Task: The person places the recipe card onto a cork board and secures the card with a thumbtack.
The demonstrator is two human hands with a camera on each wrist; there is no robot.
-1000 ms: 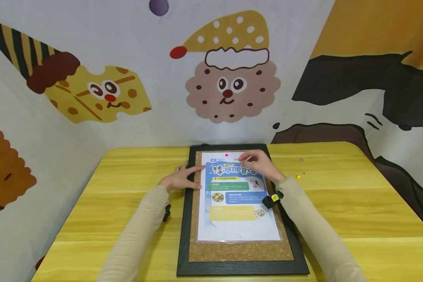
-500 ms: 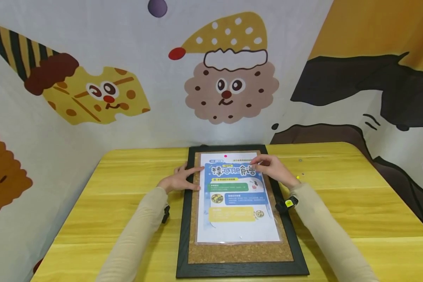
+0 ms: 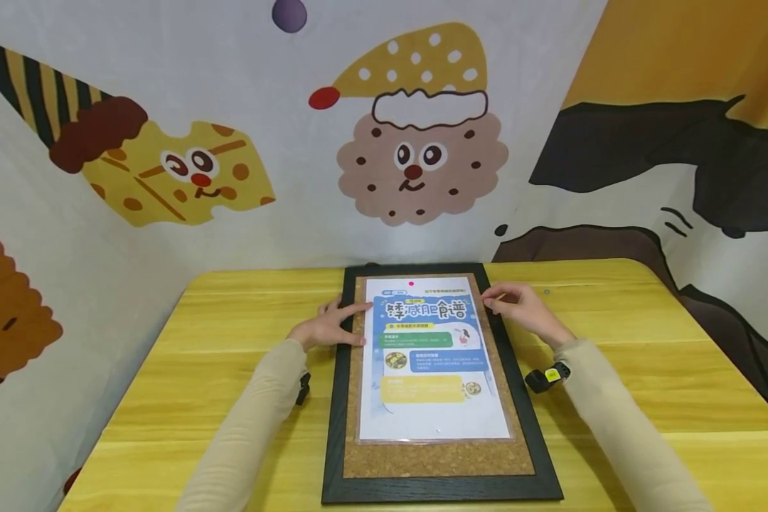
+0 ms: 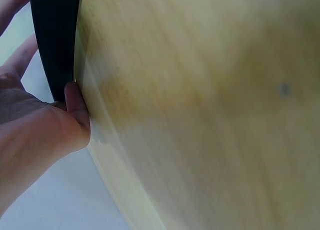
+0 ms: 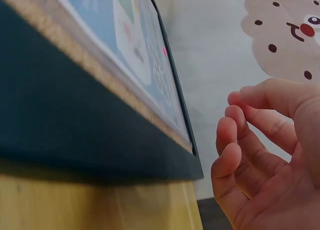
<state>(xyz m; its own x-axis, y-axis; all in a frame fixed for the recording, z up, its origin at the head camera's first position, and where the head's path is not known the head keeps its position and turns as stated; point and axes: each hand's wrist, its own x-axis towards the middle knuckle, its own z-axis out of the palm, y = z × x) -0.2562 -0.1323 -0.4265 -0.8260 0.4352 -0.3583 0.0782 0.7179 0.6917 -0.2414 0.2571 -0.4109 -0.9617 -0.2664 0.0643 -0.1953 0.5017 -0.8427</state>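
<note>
We count two hands, one left hand (image 3: 326,328) and one right hand (image 3: 521,309), also two beige sleeves (image 3: 249,419) and two dark wrist devices (image 3: 547,377). There is one table (image 3: 230,313), one cork board (image 3: 438,459) with one black frame (image 3: 444,488), and one printed sheet (image 3: 422,421). On this sheet we find one pink dot (image 3: 412,284) and one small pale dot (image 3: 438,430). At the right, on the table, we see one small grey object (image 3: 547,291). Behind, we count one purple ball (image 3: 289,14) and two complete cartoon faces (image 3: 416,169)
</note>
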